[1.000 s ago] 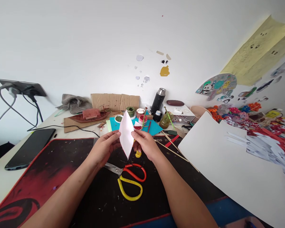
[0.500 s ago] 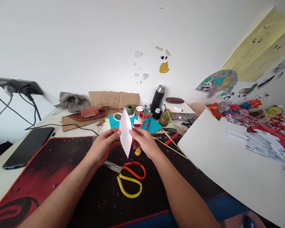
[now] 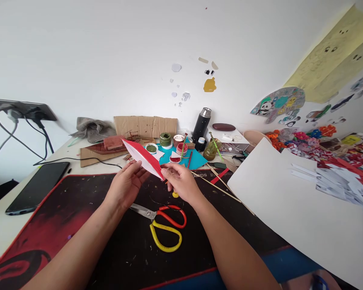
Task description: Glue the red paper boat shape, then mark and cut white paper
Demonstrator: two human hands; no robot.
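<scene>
A leaf-shaped piece of folded paper (image 3: pixel 148 158), white on one face and ribbed red on the other, is held above the mat, slanting down to the right. My right hand (image 3: pixel 181 181) pinches its lower right tip between thumb and fingers. Along its lower left edge, my left hand (image 3: pixel 127 183) holds the paper with the thumb in front, its other fingers partly under it. Just below the hands lies a pair of scissors (image 3: pixel 153 215) with one red and one yellow handle loop, blades partly hidden by my left wrist. A small yellow object (image 3: pixel 175 194) shows under my right hand.
Open paint jars (image 3: pixel 165 139) stand on blue paper behind my hands, near a black thermos (image 3: pixel 201 124). Thin sticks (image 3: pixel 218 186) lie to the right, beside a large white sheet (image 3: pixel 290 201). A phone (image 3: pixel 38 187) rests at left on the black-and-red mat (image 3: pixel 109 257).
The paper has turned from upright to slanting left, so its red ribbed face now shows. My left hand has opened somewhat and shifted left; the right one has slid to the paper's lower tip.
</scene>
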